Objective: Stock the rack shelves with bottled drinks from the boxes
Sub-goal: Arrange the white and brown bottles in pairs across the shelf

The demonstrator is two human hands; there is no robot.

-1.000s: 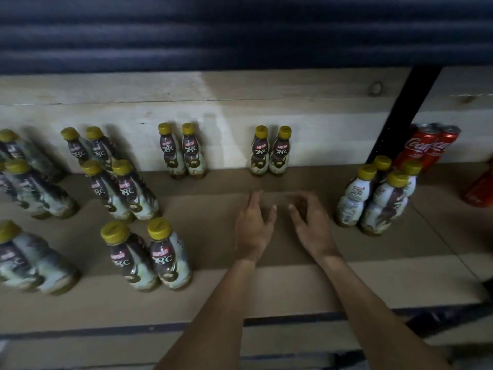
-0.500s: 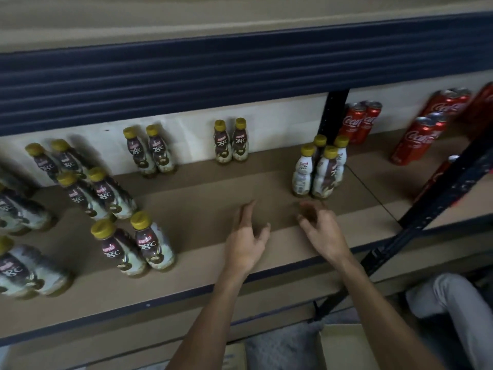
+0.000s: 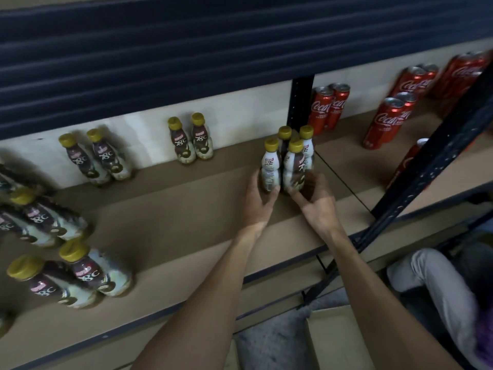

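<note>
arms: both stretched forward, side by side | left hand (image 3: 260, 200): fingers curled round left bottle (image 3: 270, 169) | right hand (image 3: 317, 202): fingers curled round right bottle (image 3: 293, 166) | bottles: upright, front of a 4-bottle cluster on shelf (image 3: 186, 209), beside post (image 3: 301, 102) | cans (image 3: 328, 108) right of post | box (image 3: 333, 340) below
</note>
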